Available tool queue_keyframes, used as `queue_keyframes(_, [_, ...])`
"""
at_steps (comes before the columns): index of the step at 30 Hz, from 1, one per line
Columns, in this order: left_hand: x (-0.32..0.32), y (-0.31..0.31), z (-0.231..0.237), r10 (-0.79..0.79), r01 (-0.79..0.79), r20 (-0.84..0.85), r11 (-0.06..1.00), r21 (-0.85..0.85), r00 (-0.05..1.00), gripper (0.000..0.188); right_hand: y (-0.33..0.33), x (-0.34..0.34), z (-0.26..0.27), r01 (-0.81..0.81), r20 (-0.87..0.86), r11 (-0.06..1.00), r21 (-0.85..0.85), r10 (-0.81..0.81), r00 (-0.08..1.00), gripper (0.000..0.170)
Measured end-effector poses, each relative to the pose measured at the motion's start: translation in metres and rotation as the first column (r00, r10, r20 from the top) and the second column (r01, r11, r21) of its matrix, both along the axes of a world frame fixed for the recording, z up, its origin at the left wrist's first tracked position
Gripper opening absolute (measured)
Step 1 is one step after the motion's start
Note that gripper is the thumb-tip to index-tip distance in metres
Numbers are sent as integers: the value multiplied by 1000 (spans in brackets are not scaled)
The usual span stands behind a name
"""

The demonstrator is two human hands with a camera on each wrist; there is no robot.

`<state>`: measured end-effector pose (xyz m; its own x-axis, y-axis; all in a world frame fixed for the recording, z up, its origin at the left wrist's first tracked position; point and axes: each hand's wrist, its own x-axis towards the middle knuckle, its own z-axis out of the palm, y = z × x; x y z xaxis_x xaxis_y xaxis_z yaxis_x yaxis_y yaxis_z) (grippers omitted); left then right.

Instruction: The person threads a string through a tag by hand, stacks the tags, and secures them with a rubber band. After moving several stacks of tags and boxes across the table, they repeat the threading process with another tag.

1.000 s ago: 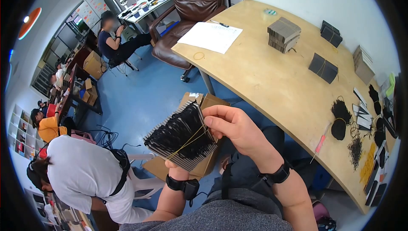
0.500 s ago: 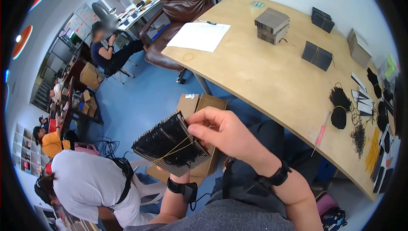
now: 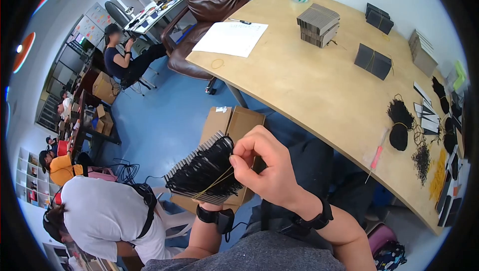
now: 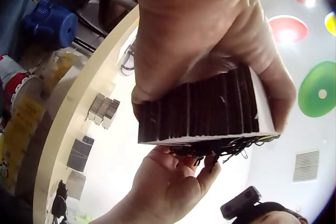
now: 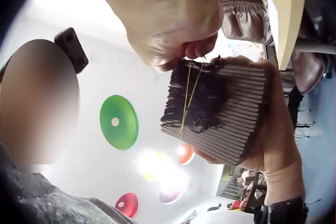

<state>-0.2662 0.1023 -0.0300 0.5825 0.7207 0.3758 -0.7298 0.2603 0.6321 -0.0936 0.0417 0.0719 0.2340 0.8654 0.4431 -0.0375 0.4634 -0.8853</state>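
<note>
A fanned stack of grey-edged cards (image 5: 249, 92) rests in my left hand (image 4: 194, 35), whose thumb and fingers grip it from opposite sides. Black cords (image 3: 207, 169) lie bunched over the stack's upper face. Across them runs a thin yellow rubber band (image 5: 187, 95). In the head view, most of the left hand is hidden beneath the cards. My right hand (image 3: 267, 166) is at the stack's near right edge, thumb and forefinger curled together and pinching black cord by the end of the band.
The wooden table (image 3: 294, 81) at right holds a tall card stack (image 3: 319, 24), a banded dark bundle (image 3: 373, 61), black cord bundles (image 3: 398, 136) and a red-handled tool (image 3: 376, 157). A cardboard box (image 3: 217, 121) stands below the hands. A person in white (image 3: 105, 216) sits close at left.
The card stack has tilted and turned in the left hand. The right hand has rolled upward, its fingers curling tighter at the stack's edge. The head view has swung slightly.
</note>
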Motion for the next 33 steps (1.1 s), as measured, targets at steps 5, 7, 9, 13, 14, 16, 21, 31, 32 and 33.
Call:
queue_keyframes(5, [8, -1, 5, 31, -31, 9, 1000, 5, 999, 135, 2, 9, 2, -38, -38, 998, -40, 36, 999, 8])
queue_keyframes(7, [7, 2, 9, 44, -44, 16, 999, 19, 999, 135, 2, 11, 5, -102, -53, 991, -83, 98, 994, 8])
queue_keyframes(9, [8, 0, 11, 56, -57, 25, 998, 35, 998, 135, -2, 9, 10, -76, 30, 996, -52, 77, 997, 8])
queue_keyframes(13, [10, -6, 17, 79, -79, 21, 996, 42, 997, 135, -6, 9, 2, -12, 166, 1000, -6, 12, 986, 14])
queue_keyframes(14, [17, 1, 21, 87, -87, 18, 995, 41, 996, 135, -7, 9, 0, 21, 172, 1000, 21, -24, 985, 16])
queue_keyframes(16, [22, 3, 28, 99, -100, 21, 994, 42, 995, 135, -12, 13, -5, 23, 196, 999, 41, -30, 980, 21])
queue_keyframes(21, [26, 11, 24, -66, 66, 114, 998, 4, 991, 135, -12, 4, -10, 103, 119, 995, 8, -103, 988, 23])
queue_keyframes(31, [29, 22, 22, -17, 8, 73, 993, 119, 997, 137, -16, -10, -16, 308, 395, 930, 202, -365, 843, 18])
queue_keyframes(32, [30, 21, 21, -33, 25, 80, 995, 94, 996, 136, -18, -13, -17, 301, 372, 942, 151, -336, 865, 16])
queue_keyframes(33, [31, 20, 23, -34, 26, 80, 995, 93, 996, 136, -19, -14, -17, 294, 346, 951, 100, -310, 885, 14])
